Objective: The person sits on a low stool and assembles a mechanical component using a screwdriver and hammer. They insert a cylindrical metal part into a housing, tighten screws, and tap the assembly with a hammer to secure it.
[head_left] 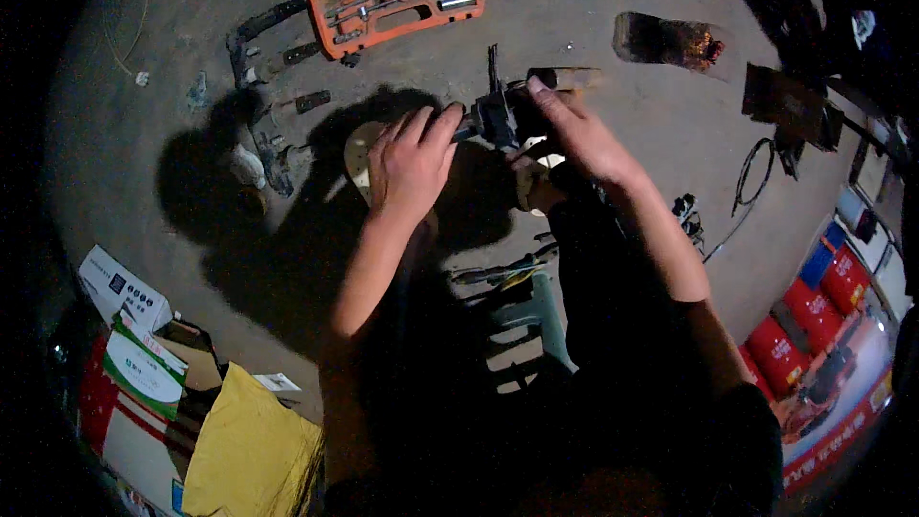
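A dark mechanical part (495, 122) with thin rods rising from its top is between my two hands. My left hand (412, 158) curls its fingers over the short shaft on the part's left side. From the right, my right hand (581, 132) grips the part; most of its fingers are hidden. Just beyond that hand is a black and tan cylindrical piece (565, 78); whether they touch cannot be told. A round pale disc (358, 155) shows beside my left hand, partly in deep shadow.
Beyond my hands an orange socket set case (394, 31) lies open. To its left are dark metal bars (263, 23). A blackened tray-like piece (661, 41) lies far right. Nearer are a green stool (538, 318), a yellow sack (251, 445), cartons (124, 287) and red packages (814, 314).
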The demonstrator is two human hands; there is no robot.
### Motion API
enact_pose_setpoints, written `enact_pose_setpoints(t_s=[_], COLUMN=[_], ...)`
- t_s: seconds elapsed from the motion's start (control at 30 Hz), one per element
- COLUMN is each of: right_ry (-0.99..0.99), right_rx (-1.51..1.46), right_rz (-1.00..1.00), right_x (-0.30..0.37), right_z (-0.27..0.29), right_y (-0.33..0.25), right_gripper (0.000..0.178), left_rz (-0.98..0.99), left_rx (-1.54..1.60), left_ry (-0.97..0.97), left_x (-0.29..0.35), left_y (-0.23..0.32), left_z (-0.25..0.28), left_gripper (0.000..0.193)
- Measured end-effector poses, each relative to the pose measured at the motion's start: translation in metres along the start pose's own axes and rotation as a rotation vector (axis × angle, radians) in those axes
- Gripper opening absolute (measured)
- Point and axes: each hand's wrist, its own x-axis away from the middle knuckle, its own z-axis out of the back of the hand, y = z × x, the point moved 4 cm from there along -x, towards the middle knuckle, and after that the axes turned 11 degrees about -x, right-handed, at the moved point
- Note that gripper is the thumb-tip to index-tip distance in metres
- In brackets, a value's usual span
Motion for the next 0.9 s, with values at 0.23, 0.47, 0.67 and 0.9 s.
enact_pose_setpoints(t_s=[0.23, 0.47, 0.67, 0.9], right_ry=[-0.083, 0.022, 0.158, 0.081], right_rx=[-0.074, 0.181, 0.493, 0.599], right_rz=[-0.149, -0.023, 0.156, 0.114], right_x=[0.007, 0.000, -0.021, -0.016], right_z=[-0.015, -0.021, -0.032, -0.024], right_y=[0.000, 0.009, 0.040, 0.066], right_gripper=[0.052, 0.052, 0.039, 0.044], left_rz=[-0.134, 0.011, 0.138, 0.230], left_rx=[-0.077, -0.174, -0.178, 0.055], left_ry=[-0.110, -0.246, -0.405, -0.684], left_x=[-0.013, -0.005, 0.004, 0.027], left_y=[0.014, 0.021, 0.012, 0.012], left_z=[0.014, -0.012, -0.058, -0.085], left_gripper=[0.027, 0.014, 0.007, 0.005])
